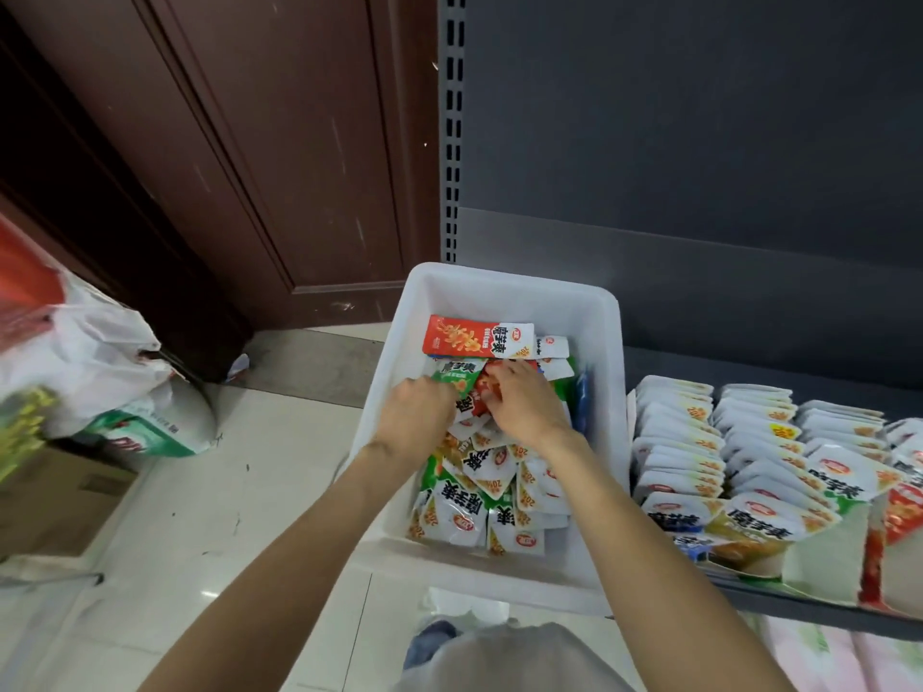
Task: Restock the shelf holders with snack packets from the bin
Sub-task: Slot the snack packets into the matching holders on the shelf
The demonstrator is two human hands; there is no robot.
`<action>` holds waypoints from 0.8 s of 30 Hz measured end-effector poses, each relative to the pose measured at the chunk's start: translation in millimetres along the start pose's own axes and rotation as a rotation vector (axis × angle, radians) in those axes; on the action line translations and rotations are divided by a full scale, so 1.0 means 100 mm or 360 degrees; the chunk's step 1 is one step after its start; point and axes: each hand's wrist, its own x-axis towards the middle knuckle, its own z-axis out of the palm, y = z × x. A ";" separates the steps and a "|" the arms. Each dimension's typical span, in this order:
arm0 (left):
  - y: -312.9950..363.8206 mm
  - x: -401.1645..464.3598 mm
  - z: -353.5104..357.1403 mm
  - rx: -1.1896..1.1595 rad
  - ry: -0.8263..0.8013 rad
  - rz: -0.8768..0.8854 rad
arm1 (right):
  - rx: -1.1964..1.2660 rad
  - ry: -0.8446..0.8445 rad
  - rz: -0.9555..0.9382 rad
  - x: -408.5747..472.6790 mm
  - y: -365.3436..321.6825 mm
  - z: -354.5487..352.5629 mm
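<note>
Both hands down inside the white rectangular plastic bin (504, 292), working the heap of small foil snack packets (479, 511). Left hand (414, 422) knuckles up, fingers curled under into the pile at the bin's left wall; what its grip closes on is hidden by the hand itself, cannot tell. Right hand (524, 407) just beside it, fingers bent and pinching a red packet (483, 392) near the middle of the heap. A green packet (457, 374) lies between the two hands, touching both. One long red-and-white packet (479, 337) lies flat at the far end of the bin, beyond the fingertips. White-backed packets, printed with black characters, fill the near half of the bin, under and behind the wrists.

Bin sits at the left end of the dark metal shelf (799, 604), its near edge overhanging the floor. Right of the bin, touching its wall, the cardboard shelf holders (819, 566) carry upright rows of the same white packets (684, 442), packed tight, several rows deep. Dark grey back panel (699, 142) rises behind.

Left side: brown wooden door (225, 142), pale tiled floor (225, 491), white plastic bags (90, 352) heaped against it, cardboard box (50, 501) beneath.
</note>
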 end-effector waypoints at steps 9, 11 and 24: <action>0.29 -0.58 -0.26 -0.0715 0.0900 0.0688 | 0.1762 0.0434 0.0331 -0.59 0.10 -0.51; 0.45 -0.61 -0.29 -0.0733 0.0800 0.0731 | 0.1914 0.0591 0.0219 -0.82 0.20 -0.71; 2.13 -0.44 -0.27 -0.0773 0.0330 0.0671 | 0.1311 0.1711 0.0250 -2.59 1.86 -1.38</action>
